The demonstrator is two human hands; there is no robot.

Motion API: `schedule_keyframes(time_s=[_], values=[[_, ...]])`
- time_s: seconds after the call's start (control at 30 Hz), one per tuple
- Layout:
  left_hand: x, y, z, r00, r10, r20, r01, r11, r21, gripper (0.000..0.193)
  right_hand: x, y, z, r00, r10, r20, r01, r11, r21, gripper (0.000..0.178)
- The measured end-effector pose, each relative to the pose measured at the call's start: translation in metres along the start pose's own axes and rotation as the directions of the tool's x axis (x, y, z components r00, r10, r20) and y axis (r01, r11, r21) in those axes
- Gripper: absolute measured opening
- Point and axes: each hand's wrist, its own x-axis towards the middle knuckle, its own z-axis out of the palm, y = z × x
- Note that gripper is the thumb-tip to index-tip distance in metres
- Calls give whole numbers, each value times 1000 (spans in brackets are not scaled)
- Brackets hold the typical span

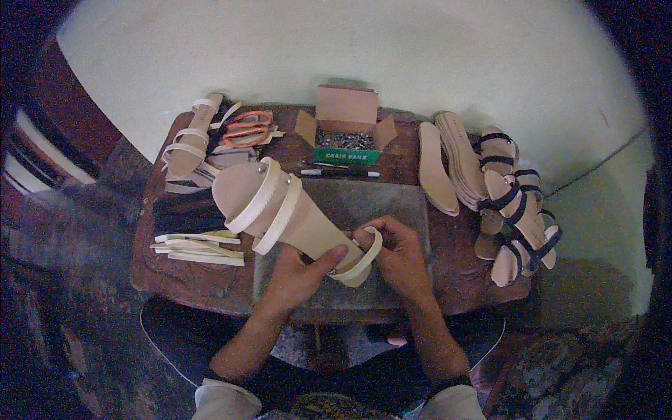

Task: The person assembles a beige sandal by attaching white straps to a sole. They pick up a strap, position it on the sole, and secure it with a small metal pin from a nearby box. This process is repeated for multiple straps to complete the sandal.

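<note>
A tan sandal [313,227] with cream straps is held above the table, its toe end up to the left. My left hand [295,274] is closed round the narrow part near the heel, thumb on top of the sole. At the heel end, my right hand [397,253] pinches the cream heel strap [362,264], which loops up off the sole. Two cream straps [262,199] cross the toe part. Small round metal pieces show beside them. My right fingertips are partly hidden behind the strap.
The dark wooden table [462,283] carries a grey mat [402,199]. Behind it stand an open box of small metal pieces [346,142] and a pen [339,172]. Orange-handled scissors [246,129], another cream sandal [187,147] and cream strips [199,248] lie left; insoles [458,154] and black-strapped sandals [521,217] right.
</note>
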Motion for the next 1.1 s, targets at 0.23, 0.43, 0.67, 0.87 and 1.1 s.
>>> schedule_keyframes(time_s=[0.23, 0.43, 0.67, 0.87, 1.1], values=[[-1, 2, -2, 998, -17, -59, 19, 999, 39, 38, 0, -9, -2, 1000, -10, 17, 12, 995, -99, 17], [3, 7, -6, 993, -65, -101, 60, 997, -49, 36, 4, -11, -9, 999, 6, -31, -6, 1000, -6, 16], [4, 33, -15, 957, -78, -279, 121, 983, 139, 30, 33, -30, -23, 991, -68, -115, 40, 972, -232, 15], [13, 13, -19, 954, -51, -294, 14, 992, -126, 29, 76, -25, -22, 968, -252, -2, 219, 843, -492, 18], [16, 16, -29, 943, -62, -326, 20, 991, -129, 30, 151, -4, -17, 883, -465, 62, 394, 663, -637, 17]])
